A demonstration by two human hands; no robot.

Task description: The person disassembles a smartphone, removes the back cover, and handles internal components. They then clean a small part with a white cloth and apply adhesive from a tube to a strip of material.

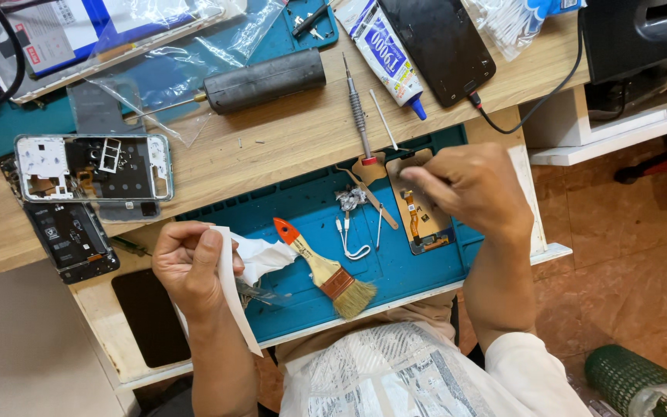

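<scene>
The right hand (472, 185) hovers over the phone display panel (424, 208), which lies on the blue mat (303, 208) on the surface; its fingers are pinched together on something too small to make out. The panel looks thin, stiff and fragile, with a delicate orange flex cable (412, 218), so best gripped by its edges. The left hand (191, 266) clamps a white strip (233, 289), light and floppy.

- White paper strip (235, 297): long, narrow, slightly curled; pinched at its upper end in the left hand (189, 266), lower end hanging past the counter edge.
- Phone display panel (423, 212): face down on the blue mat, copper-coloured back, orange flex cable exposed; right hand (468, 188) fingertips on its upper edge.
</scene>
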